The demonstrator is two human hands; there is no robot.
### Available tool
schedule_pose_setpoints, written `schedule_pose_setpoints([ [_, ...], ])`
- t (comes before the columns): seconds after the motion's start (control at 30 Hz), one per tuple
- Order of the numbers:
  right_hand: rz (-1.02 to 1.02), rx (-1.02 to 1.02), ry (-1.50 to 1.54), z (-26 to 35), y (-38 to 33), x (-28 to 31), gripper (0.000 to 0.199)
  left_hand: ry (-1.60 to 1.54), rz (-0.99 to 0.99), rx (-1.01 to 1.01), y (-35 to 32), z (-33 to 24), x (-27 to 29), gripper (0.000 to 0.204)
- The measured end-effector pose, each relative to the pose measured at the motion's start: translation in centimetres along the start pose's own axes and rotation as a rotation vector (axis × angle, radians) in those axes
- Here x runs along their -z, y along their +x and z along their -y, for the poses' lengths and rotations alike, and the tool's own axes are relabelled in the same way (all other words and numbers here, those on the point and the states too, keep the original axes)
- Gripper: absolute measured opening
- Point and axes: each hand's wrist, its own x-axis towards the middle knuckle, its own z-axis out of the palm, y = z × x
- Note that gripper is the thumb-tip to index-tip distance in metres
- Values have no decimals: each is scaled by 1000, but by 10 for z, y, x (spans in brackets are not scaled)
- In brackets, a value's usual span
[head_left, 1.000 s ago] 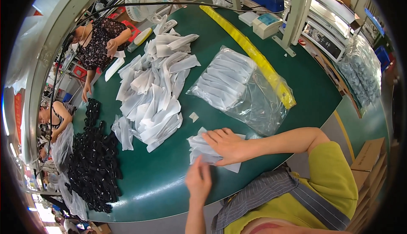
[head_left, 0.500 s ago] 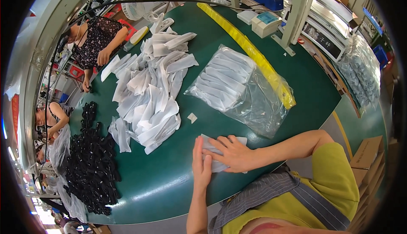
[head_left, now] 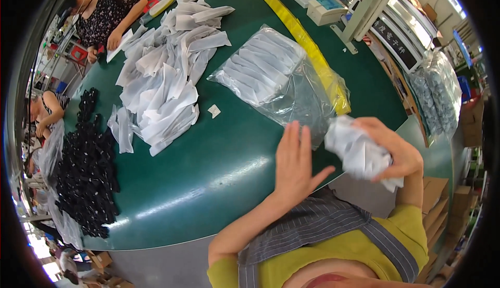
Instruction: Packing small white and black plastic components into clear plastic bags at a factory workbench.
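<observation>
One white bundle (head_left: pixel 354 150): crumpled, layered, blurred; raised at the near edge of the glossy green surface (head_left: pixel 234 142).
Right grip (head_left: pixel 398 150): closed on the bundle's right end.
Left grip (head_left: pixel 296 169): empty, thumb spread wide, just left of the bundle.
Plastic bag (head_left: pixel 310 97): clear, wrinkled, holding pleated white pieces (head_left: pixel 265 64).
Bundle's shift: half a second ago under both grips; now lifted rightward.
</observation>
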Motion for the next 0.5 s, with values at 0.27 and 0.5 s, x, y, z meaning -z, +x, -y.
schedule_pose_setpoints([
  [0.27, -261, -262, -488, -70, 49, -57, 85, 103, -129, -86, 37, 40, -9, 43],
  [0.5, -633, -34, -799, -115, 214, -62, 84, 143, -157, -325, 62, 25, 23, 33],
])
